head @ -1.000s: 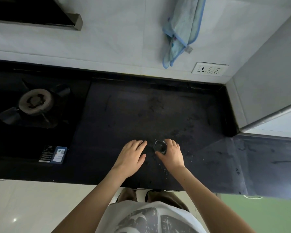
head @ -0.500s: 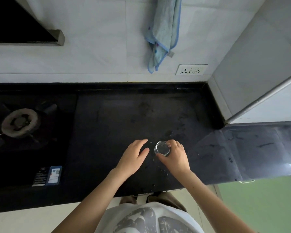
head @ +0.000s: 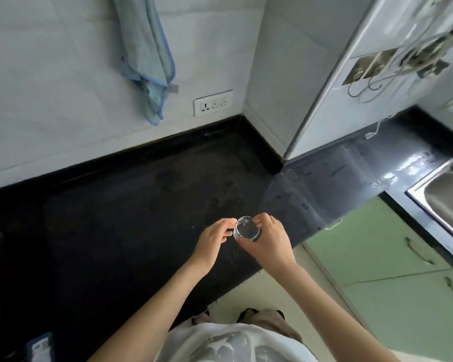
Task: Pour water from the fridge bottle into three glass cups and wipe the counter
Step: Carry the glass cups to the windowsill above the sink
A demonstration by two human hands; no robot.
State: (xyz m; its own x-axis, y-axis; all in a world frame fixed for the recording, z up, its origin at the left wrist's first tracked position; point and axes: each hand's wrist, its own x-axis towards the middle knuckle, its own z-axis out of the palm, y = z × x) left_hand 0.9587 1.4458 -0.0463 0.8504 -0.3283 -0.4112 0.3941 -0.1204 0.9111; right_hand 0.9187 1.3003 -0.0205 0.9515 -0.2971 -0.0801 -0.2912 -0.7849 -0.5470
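i've got the glass over the near edge of the counter, right hand wrapped round its right side, left hand touching its left rim. towel hangs on the wall behind, socket just right of it. sink sits far right, cabinet doors below it.

The right hand grips a glass above the black counter, and the left hand touches its rim with its fingertips. A blue towel hangs on the wall above a socket. A sink lies at far right.
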